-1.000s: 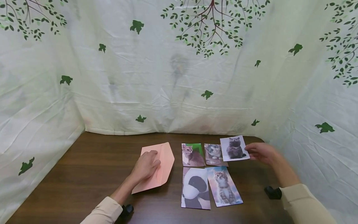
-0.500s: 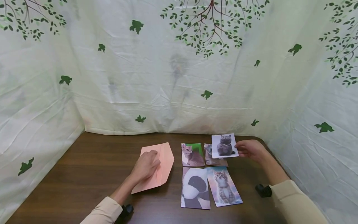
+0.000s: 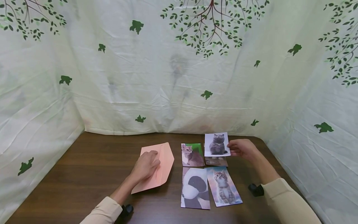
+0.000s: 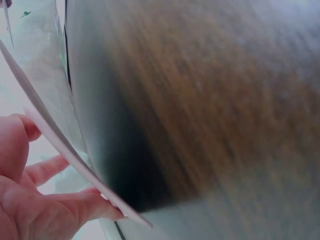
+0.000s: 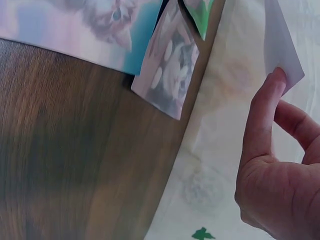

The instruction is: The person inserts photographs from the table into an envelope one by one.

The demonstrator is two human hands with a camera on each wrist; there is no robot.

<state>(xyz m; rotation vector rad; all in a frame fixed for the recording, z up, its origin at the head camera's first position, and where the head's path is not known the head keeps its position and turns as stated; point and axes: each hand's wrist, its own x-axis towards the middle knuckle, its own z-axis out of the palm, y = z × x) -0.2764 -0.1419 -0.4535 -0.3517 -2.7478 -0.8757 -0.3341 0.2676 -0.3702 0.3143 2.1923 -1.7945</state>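
My left hand (image 3: 146,165) rests on a pink envelope (image 3: 167,160), fingertips pressing its upper face beside the pointed flap. In the left wrist view the envelope (image 4: 75,157) shows nearly edge-on, with the fingers on its far side. My right hand (image 3: 242,149) pinches a photo card of a grey cat (image 3: 217,144) by its right edge. This card overlaps another cat card (image 3: 216,161), hiding most of it in the head view. In the right wrist view the held card (image 5: 281,47) stands out from the thumb and fingers, apart from the cards on the table.
A green-backed cat card (image 3: 193,155), a black-and-white picture card (image 3: 195,188) and a kitten card (image 3: 224,186) lie close together on the brown wooden table (image 3: 92,177). A white leaf-printed cloth (image 3: 117,77) hangs behind the table and along both sides.
My right hand has carried the grey cat card leftward and slightly back, over the upper-right card on the table. My left hand and the envelope have stayed put.
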